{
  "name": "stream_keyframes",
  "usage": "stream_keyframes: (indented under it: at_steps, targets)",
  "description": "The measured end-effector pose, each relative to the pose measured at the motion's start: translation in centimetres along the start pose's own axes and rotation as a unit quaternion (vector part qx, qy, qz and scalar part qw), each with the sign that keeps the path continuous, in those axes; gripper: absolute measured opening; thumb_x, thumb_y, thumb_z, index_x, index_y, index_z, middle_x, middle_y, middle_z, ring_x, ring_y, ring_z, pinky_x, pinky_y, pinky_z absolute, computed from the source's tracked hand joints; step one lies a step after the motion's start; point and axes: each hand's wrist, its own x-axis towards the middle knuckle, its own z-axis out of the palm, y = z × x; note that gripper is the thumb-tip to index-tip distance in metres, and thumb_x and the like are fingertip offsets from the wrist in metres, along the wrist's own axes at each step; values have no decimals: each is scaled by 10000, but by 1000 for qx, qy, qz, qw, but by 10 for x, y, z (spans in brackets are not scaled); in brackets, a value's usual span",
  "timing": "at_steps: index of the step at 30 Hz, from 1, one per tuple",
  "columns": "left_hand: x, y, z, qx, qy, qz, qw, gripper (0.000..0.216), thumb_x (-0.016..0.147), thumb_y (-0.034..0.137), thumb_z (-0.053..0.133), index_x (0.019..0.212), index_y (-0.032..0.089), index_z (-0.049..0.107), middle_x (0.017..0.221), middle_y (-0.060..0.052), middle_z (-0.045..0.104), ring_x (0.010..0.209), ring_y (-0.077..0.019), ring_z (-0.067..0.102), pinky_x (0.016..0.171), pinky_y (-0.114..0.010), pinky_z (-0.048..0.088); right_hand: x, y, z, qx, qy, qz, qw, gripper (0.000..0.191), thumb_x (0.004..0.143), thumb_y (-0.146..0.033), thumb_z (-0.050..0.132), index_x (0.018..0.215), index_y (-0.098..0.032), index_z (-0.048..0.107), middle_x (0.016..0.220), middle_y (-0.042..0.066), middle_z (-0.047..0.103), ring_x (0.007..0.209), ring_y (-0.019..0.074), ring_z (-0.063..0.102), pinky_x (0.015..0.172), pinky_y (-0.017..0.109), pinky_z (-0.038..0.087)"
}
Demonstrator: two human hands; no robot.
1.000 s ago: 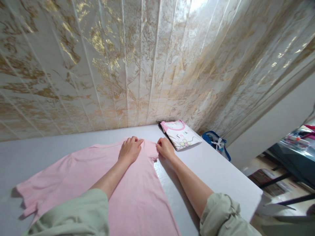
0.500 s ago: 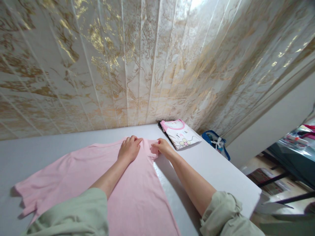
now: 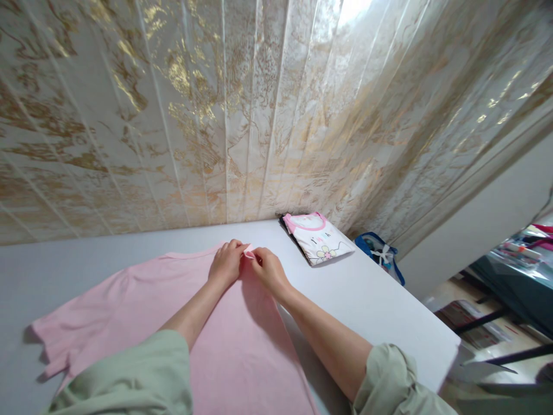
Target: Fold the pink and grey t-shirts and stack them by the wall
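Note:
A pink T-shirt (image 3: 242,340) lies spread over the white table, one sleeve stretched out to the left. My left hand (image 3: 227,262) rests on its shoulder area, fingers bent and closed against the cloth. Close beside it, my right hand (image 3: 268,271) pinches the right sleeve, which is turned inward over the shirt. Most of that sleeve is hidden behind my fingers; a small pale fold shows between the two hands.
A folded white shirt with pink collar and flower print (image 3: 319,239) lies on something dark at the back of the white table (image 3: 367,305). Past the table's right edge sits a blue-edged clear bag (image 3: 382,253). A gold-patterned curtain (image 3: 242,115) hangs behind.
My right hand has moved left, bringing the sleeve inward over the shirt beside my left hand. My left hand stays nearly in place, its fingers more bent.

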Motion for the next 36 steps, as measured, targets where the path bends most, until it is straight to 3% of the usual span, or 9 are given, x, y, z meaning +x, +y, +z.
stream_keyframes:
  at_steps: [7,12,16,21,27,31,34,36]
  targets:
    - [8,-7,4,-32,-14,-28,999,422,881,147,443,1209,320,645,1195,-24,625,1051,-205,546,928,-323,429,-22,-2,11,-122,-53,-25,991,198,878,-133,459,936,-233,620,901,17,588,791,155,547,667,245,363]
    - [14,-9,5,-66,-11,-59,996,461,878,131,367,1163,298,687,1214,-25,637,1091,-187,576,964,-307,438,-27,-6,14,-195,-60,-39,978,193,939,-221,480,942,-237,672,875,48,591,767,178,551,650,277,352]
    - [19,-10,7,-97,-13,-80,992,413,893,223,380,1139,281,706,1174,-38,660,1091,-194,598,976,-311,441,-32,-9,17,-232,-60,-78,968,207,948,-229,477,1012,-236,673,902,78,599,825,213,552,697,306,366]
    - [28,-16,12,-138,-34,-94,985,337,838,361,531,1098,268,723,1103,-41,695,989,-189,646,884,-279,482,-32,-9,10,-161,-61,-75,982,222,944,-249,487,1084,-265,658,916,53,629,841,193,574,740,291,389]
    - [37,-18,13,-190,-63,-105,974,312,798,293,574,1055,221,736,1085,-31,737,962,-170,672,817,-231,494,-8,15,-19,-57,3,45,997,277,873,-108,445,1012,-218,658,997,34,659,863,157,597,771,256,414]
    - [40,-15,14,-203,-67,-141,967,301,786,286,585,1041,234,736,1007,-23,761,891,-178,688,747,-243,499,0,19,-41,-63,-104,108,987,186,813,-117,501,860,-194,663,849,12,675,762,143,591,682,238,391]
    - [41,-15,14,-211,-68,-161,962,301,765,259,594,1029,241,738,978,-19,764,865,-180,690,723,-241,498,-4,8,-51,-64,-196,106,973,77,801,-233,586,818,-184,642,775,-5,647,701,129,561,613,220,359]
    - [40,-15,14,-221,-70,-165,959,311,753,234,594,1028,242,738,982,-13,765,865,-176,690,735,-236,498,-10,-3,-53,-75,-231,97,965,112,769,-264,639,847,-184,629,792,-6,629,688,125,550,590,213,347]
